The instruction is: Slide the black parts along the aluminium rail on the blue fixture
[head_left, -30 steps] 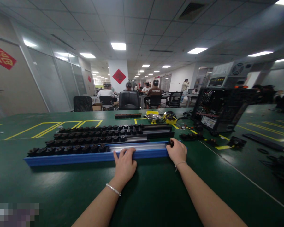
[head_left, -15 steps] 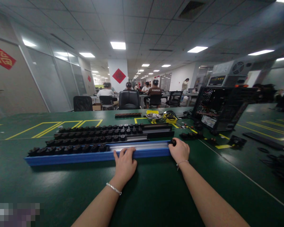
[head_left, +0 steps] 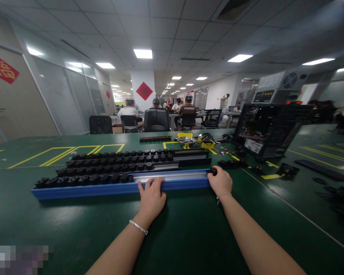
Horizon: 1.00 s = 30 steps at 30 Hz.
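Observation:
A long blue channel (head_left: 86, 192) lies across the table in front of me. Several black round-topped parts (head_left: 81, 180) stand in a row in its left half; a bare silvery strip shows farther right. My left hand (head_left: 151, 194) holds the channel's front wall near the middle, fingers hooked over the upper edge and slightly apart. At the right end, my right hand (head_left: 221, 181) is closed around a small black part (head_left: 214, 171), which its fingers partly cover. Whether that part sits inside the channel I cannot tell.
Behind the channel lie dark rails with similar black parts (head_left: 103, 168). Farther back are a metal bowl (head_left: 186, 140), a yellow box with cables (head_left: 206, 143) and a short dark strip (head_left: 155, 139). An opened computer case (head_left: 268, 131) stands at right, near loose black pieces (head_left: 286, 170).
My right hand has shifted slightly to the right with the black part. The blue channel has moved a little to the right too. My left hand stays almost in place.

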Tool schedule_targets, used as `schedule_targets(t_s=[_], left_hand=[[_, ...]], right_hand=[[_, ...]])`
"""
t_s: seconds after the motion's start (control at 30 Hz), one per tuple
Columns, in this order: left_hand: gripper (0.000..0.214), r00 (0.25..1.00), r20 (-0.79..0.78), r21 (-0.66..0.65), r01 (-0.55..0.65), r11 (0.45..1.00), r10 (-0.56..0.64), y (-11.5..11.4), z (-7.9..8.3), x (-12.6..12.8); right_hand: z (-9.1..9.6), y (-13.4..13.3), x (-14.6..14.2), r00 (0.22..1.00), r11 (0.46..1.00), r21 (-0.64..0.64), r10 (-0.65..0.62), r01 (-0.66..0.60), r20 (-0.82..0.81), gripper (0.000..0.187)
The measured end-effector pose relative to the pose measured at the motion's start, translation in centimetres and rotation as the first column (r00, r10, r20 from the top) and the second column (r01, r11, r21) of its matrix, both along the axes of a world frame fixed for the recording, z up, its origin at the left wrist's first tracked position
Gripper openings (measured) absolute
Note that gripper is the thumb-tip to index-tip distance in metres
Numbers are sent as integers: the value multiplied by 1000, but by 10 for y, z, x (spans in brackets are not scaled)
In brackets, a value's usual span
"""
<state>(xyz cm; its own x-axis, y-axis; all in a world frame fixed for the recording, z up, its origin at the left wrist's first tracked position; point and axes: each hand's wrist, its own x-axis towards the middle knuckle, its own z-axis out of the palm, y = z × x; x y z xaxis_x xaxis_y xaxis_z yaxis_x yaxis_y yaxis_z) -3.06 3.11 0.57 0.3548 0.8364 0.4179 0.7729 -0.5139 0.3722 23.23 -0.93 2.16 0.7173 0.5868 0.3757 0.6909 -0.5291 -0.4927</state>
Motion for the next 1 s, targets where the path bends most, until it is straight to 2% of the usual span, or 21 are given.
schedule_targets(t_s=[0.43,0.63,1.0], left_hand=[[45,1000,9,10,3,1000,-3,0,0,0],[46,1000,-4,4,-13,1000,13,0,-1,1],[46,1000,2,5,2,1000,-2,0,1,0]], right_hand=[[1,-6,20,992,999,24,-26,29,-120,46],[6,-10,23,978,998,-16,-67,65,-196,48],[2,-12,35,980,996,26,-81,87,-180,48]])
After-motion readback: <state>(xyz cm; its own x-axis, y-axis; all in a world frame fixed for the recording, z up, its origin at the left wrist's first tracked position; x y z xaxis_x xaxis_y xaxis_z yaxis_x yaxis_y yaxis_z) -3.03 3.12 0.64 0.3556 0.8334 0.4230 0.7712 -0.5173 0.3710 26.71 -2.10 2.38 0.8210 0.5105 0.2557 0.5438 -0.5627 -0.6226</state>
